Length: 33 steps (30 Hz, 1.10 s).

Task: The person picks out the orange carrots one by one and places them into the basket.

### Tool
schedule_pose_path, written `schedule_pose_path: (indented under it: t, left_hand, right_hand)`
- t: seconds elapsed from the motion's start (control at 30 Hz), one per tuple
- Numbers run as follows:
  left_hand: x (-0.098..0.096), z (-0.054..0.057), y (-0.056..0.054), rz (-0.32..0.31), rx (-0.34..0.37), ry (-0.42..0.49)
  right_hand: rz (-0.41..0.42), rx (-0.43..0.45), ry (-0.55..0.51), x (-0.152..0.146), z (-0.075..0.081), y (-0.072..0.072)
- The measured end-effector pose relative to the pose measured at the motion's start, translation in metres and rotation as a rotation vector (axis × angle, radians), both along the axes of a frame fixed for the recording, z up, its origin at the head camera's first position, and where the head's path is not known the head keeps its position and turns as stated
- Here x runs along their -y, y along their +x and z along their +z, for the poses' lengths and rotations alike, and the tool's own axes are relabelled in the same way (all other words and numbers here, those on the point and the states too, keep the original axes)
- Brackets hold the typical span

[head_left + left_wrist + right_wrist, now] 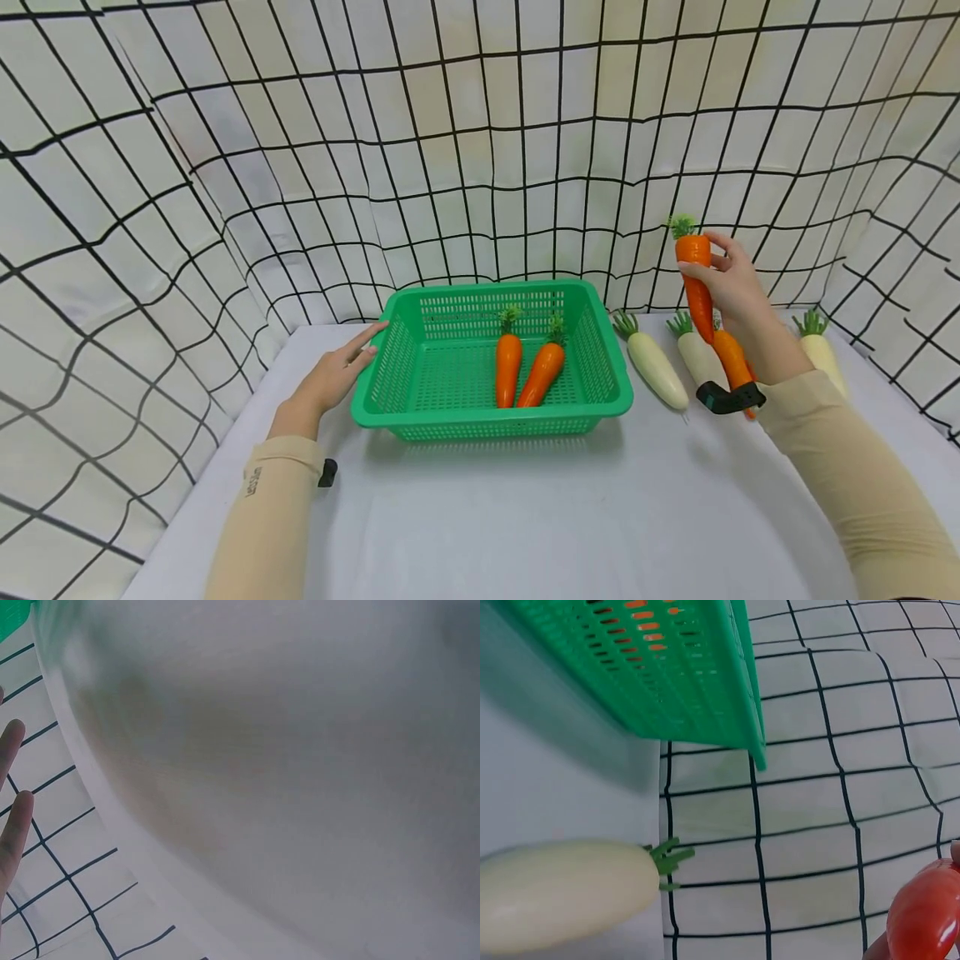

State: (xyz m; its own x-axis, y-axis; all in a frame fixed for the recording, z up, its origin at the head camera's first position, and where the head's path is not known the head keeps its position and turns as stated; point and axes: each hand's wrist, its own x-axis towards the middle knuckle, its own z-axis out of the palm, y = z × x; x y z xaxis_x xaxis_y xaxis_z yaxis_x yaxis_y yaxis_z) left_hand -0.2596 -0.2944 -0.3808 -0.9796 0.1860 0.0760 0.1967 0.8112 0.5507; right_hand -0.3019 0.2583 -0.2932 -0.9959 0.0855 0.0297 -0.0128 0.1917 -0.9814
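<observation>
My right hand (pixel 731 279) pinches an orange carrot (pixel 698 283) between thumb and fingers, raised above the table at the right, its green leafy top pointing up. In the right wrist view that carrot (pixel 924 911) shows at the lower right corner. My left hand (pixel 333 379) lies with extended fingers at the left rim of a green plastic basket (pixel 491 417). Inside the basket are two carrots, one upright in view (pixel 508 367) and one slanted (pixel 543 373). Only fingertips (pixel 16 825) of the left hand appear in the left wrist view.
Right of the basket lie a white radish (pixel 657 369), another white radish (pixel 697 354) and, partly behind my right wrist, another carrot (pixel 731 357). A further white radish (pixel 823 354) lies beyond my forearm. Black-and-white grid cloth (pixel 525 150) walls the table (pixel 480 517) at the back and sides.
</observation>
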Motion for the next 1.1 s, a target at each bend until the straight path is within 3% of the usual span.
schedule_pose_path:
  t: [0.2,0.67,1.1]
  left_hand:
    - [0.0,-0.002,-0.001,0.003,-0.002,-0.002]
    - [0.0,-0.002,0.001,0.003,0.001,0.0]
    - [0.001,-0.002,0.001,0.004,0.004,0.006]
  right_hand:
    - [0.073,0.042,-0.067,0.02,0.005,-0.006]
    - [0.171,0.069,-0.093,0.073,0.01,-0.029]
    - [0.284,0.053,-0.111,0.13,0.01,-0.031]
